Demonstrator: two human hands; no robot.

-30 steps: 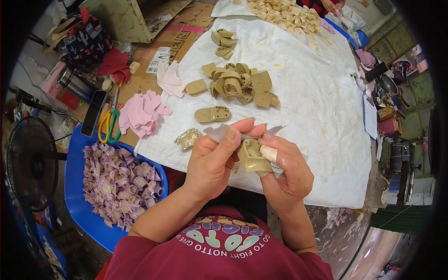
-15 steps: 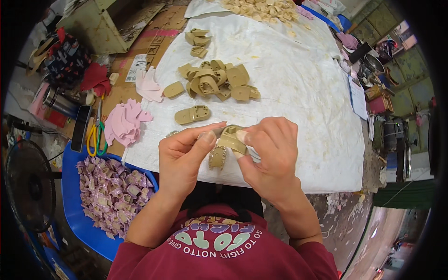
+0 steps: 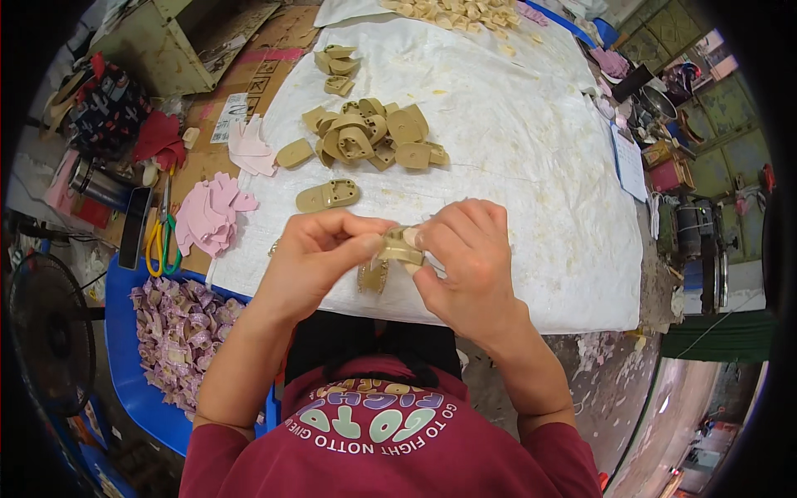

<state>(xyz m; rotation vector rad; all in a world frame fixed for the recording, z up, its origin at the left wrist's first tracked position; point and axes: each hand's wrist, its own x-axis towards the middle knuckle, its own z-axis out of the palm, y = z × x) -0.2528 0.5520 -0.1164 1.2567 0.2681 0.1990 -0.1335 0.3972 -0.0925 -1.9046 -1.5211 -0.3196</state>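
Note:
Between my two hands, over the near edge of the white cloth, is a small tan molded shoe sole, slightly blurred. My left hand is closed, thumb and forefinger pinching at its left end. On the other side, the closed fingers and thumb of my right hand grip it. Just below lies a tan strap piece with a glittery edge, partly hidden by my hands. Beyond my left hand a single tan sole rests on the cloth, and farther back sits a pile of similar soles.
Pink cut pieces, scissors with yellow and green handles and a phone lie at left. A blue basin of purple glittery straps stands at lower left, near a black fan. A clipboard lies at the right edge.
The view has shifted slightly, so the table contents sit a little farther left. My left forefinger, earlier stretched along the sole's top, is now bent into a pinch. Both hands keep hold of the sole.

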